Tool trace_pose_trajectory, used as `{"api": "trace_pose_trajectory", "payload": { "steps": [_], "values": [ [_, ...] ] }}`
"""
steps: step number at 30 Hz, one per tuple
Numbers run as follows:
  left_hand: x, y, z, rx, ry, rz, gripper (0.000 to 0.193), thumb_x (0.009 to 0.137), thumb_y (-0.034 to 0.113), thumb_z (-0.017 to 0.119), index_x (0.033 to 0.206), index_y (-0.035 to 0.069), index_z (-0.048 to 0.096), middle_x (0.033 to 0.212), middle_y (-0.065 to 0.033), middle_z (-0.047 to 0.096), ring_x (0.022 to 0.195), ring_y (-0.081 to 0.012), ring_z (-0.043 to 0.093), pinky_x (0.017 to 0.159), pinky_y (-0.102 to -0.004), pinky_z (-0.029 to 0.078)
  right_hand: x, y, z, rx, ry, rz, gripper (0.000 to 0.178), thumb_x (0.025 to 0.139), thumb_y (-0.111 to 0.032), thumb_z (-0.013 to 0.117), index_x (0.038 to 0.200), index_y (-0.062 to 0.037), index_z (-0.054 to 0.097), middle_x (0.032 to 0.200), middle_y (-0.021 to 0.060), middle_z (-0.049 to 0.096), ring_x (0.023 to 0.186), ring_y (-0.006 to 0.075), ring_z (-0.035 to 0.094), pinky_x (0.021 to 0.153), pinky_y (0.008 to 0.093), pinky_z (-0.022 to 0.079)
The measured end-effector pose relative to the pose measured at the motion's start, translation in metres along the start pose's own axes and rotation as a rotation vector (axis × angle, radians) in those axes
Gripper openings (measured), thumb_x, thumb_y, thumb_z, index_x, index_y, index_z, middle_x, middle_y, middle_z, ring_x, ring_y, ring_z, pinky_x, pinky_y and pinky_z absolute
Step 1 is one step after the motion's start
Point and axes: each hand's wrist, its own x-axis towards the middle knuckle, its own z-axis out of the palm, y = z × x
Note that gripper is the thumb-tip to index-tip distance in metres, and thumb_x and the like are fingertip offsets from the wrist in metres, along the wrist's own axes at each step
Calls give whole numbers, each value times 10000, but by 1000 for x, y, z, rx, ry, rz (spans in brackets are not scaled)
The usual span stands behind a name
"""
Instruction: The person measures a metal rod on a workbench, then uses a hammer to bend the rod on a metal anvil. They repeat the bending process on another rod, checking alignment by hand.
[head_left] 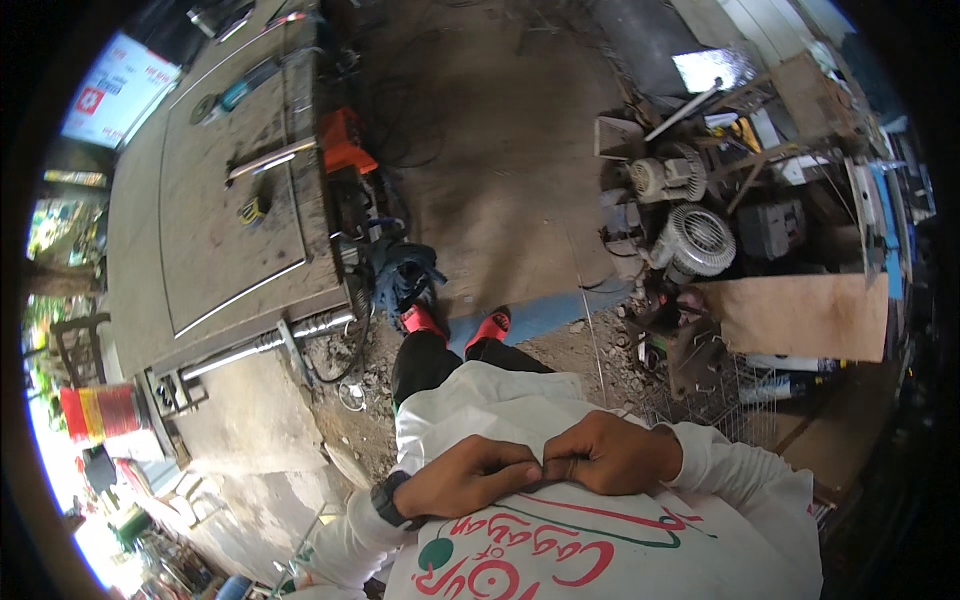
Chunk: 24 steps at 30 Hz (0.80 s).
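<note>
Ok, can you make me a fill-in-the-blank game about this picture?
1. The left hand and the right hand are in front of a shirt that is mostly ____ in colour.
2. The hand with the dark watch beside it is the ____ one.
3. The tape measure on the table is black and ____.
4. The number of reddish shoes in view is ____.

Missing words: white; left; yellow; two.
</note>
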Motion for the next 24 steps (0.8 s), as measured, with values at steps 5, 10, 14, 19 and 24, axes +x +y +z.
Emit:
{"api": "trace_pose_trajectory", "payload": {
  "steps": [5,10,14,19,24],
  "values": [
    [3,9,2,-28,-9,-88,263,1009,211,561,1003,-34,657,756,-37,605,728,-65,496,667,-261,435,-8,-13,-6,-22,48,31,105,885,-131,600,890,-78,690,746,181,665,709,394,640,633,433,484],
    [7,10,3,-97,-41,-134,267,1014,219,562,998,-24,671,804,-22,655,777,-59,522,708,-260,449,-15,-12,-5,-80,54,78,111,858,-138,588,860,-79,681,726,202,653,707,424,633,649,485,485],
    [10,11,1,-36,-76,-105,261,1014,209,557,989,-26,668,792,-37,651,766,-70,522,723,-268,458,-17,-13,-6,-134,41,73,117,851,-141,578,838,-65,667,701,217,641,687,433,628,641,497,484],
    [14,10,3,52,-85,-12,261,998,223,573,1024,-15,678,730,-91,634,682,-105,521,670,-286,451,-20,-15,-7,-259,0,75,139,849,-161,570,819,-52,649,672,225,630,658,435,625,629,507,484],
    [12,14,8,77,-32,-5,285,1009,247,557,952,-11,662,734,-75,618,695,-115,506,692,-294,455,-22,-16,-8,-320,17,64,170,875,-201,576,811,-55,636,649,202,625,638,422,626,615,507,485]
  ]
}}
